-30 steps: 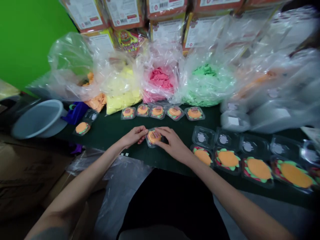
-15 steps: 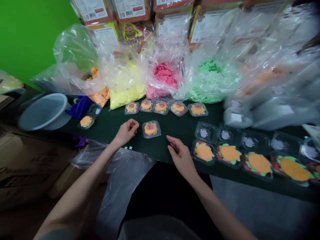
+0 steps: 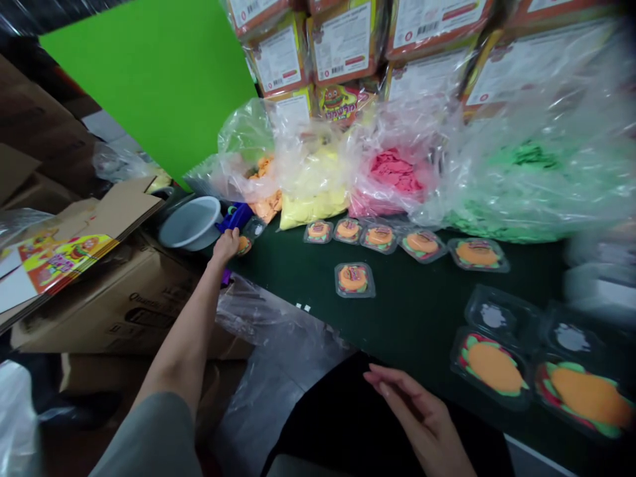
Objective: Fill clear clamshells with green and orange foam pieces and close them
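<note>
left hand (image 3: 227, 245): at blue dispenser (image 3: 236, 216), grip unclear | right hand (image 3: 422, 414): fingers loosely parted

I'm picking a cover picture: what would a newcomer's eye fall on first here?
Probably the bright green panel at upper left, then the clear bags of orange, yellow, pink and green pieces along the back of the table. Next come the row of boxed burgers in front of the bags and the left hand beside another burger near the grey basin.

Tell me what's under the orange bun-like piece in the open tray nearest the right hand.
Green and red pieces poke out around the edge of the orange bun-like piece. Whatever lies beneath its middle is covered.
</note>
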A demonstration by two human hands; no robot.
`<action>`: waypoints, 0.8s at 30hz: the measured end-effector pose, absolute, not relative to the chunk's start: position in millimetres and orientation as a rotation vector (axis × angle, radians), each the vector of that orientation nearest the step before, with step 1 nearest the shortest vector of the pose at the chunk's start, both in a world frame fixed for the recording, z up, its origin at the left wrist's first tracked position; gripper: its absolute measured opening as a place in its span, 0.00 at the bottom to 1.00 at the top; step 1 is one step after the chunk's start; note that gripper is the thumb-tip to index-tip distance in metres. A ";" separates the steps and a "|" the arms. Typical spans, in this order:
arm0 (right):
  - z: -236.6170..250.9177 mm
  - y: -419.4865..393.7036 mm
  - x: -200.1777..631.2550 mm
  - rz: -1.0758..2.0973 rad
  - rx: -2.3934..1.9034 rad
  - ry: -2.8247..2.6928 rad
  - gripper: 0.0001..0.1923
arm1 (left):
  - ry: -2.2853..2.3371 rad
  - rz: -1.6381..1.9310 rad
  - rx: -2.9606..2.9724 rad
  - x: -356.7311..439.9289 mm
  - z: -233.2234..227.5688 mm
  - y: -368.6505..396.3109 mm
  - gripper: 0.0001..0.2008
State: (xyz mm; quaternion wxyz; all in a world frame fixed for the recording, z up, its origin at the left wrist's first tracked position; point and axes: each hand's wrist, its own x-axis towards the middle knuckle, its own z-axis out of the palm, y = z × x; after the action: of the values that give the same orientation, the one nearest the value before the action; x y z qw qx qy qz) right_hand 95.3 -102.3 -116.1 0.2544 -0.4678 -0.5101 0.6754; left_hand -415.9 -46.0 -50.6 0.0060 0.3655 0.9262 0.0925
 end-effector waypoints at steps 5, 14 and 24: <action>-117.3 -109.7 78.3 1.949 -1.204 -1.396 0.20 | 2.862 0.235 1.090 -397.8 -71.6 -51.7 0.34; -114.6 -116.6 55.5 2.097 -1.117 -1.275 0.21 | 2.901 0.136 1.473 -280.5 -78.1 -66.8 0.45; -114.1 -122.8 60.7 2.274 -0.863 -0.539 0.29 | 2.270 0.768 1.659 -96.5 -51.7 -123.1 0.36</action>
State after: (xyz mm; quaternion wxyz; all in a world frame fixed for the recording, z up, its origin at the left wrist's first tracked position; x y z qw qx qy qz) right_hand 60.7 -122.8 -114.1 0.3196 -0.3282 -0.2050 0.8649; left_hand -96.5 -123.1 -51.7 0.1132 0.5655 0.7739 0.2617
